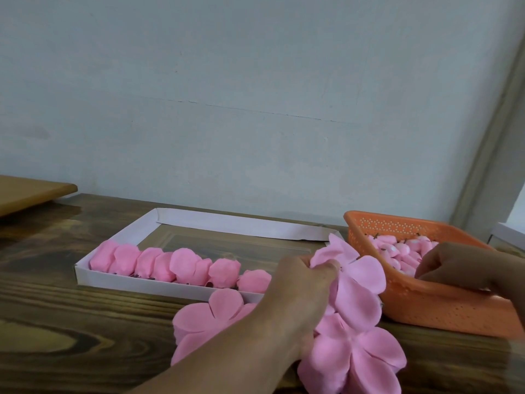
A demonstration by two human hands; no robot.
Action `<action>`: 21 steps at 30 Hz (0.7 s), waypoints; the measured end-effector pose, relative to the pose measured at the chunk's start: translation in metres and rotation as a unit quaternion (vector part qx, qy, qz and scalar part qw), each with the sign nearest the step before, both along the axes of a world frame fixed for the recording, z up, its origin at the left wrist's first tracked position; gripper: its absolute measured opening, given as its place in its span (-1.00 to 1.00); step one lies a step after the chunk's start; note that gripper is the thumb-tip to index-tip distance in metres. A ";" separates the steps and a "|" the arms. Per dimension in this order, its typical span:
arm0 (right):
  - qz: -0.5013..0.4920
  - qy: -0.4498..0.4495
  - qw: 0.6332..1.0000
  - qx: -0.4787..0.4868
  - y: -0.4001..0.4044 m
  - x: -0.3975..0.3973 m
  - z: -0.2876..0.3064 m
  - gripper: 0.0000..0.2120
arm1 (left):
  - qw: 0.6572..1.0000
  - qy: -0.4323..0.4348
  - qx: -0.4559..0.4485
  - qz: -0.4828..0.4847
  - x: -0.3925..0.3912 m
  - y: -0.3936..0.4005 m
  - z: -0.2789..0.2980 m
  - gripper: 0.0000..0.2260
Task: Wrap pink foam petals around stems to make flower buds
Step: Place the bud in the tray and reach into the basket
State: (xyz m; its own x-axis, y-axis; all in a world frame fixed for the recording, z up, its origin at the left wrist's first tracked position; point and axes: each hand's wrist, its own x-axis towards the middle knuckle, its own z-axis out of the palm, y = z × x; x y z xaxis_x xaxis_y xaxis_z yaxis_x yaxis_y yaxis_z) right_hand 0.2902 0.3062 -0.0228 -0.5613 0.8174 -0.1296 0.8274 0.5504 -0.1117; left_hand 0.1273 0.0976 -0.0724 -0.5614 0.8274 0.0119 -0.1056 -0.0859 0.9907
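Two bare hands work low in the frame over a dark wooden worktop (71, 322); the left hand (298, 282), at lower centre, has its fingers (326, 270) curled and pinching a pink foam petal piece (335, 253) at its base, lifted just beside the near right corner of a white shallow tray (136, 231); more flat pink petal cut-outs (358, 336) lie loose on the worktop beneath and around that wrist, spreading toward the bottom edge of the frame; the right hand (460, 265), at the right of the frame, reaches into an orange perforated basket (426, 311), its fingers bent down among the small pink-and-white bud cores (397, 251) heaped inside; whether it actually holds one I cannot tell, since the fingertips are hidden behind the knuckles; along the tray's near wall, left of centre, stands a row of finished pink flower buds (181, 264), touching one another side by side; the basket sits just right of the tray, its near rim pressed down under the right wrist; a lighter wooden board (28, 191) shows at the left edge; a pale wall (255, 95) fills the upper frame
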 end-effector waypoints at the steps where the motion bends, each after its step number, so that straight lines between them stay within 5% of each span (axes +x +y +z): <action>1: 0.004 -0.016 1.000 0.004 -0.001 -0.003 0.000 -0.89 | 1.000 -0.003 0.003 -0.001 0.000 0.000 0.000 -0.74; 8: 0.014 -0.092 0.995 0.047 0.000 -0.023 -0.004 -0.89 | 1.000 -0.014 -0.008 0.017 0.000 0.000 0.000 -0.74; 14: -0.022 0.011 0.997 0.077 0.003 -0.028 -0.005 -0.86 | 1.000 -0.012 -0.009 0.008 -0.001 0.000 0.000 -0.82; 21: 0.011 -0.127 0.984 0.123 0.003 -0.031 -0.012 -0.81 | 1.000 -0.009 -0.012 0.005 0.000 0.000 0.001 -0.86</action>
State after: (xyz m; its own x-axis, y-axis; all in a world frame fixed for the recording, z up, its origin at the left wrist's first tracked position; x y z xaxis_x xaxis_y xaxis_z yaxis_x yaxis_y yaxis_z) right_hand 0.2594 0.3090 -0.0353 -0.5545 0.8294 -0.0680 0.7986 0.5533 0.2368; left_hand 0.1268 0.0978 -0.0713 -0.5693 0.8219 -0.0181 -0.1224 -0.0629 0.9905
